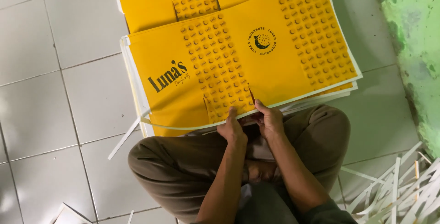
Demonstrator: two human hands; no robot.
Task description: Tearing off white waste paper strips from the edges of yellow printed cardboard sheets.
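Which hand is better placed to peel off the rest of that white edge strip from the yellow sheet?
Probably the left hand: its fingers sit on the near edge where the strip curls leftward. The right hand pins the sheet beside it.

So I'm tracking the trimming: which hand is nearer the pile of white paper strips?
Right. The right hand is on the strips' side; the left hand sits farther away.
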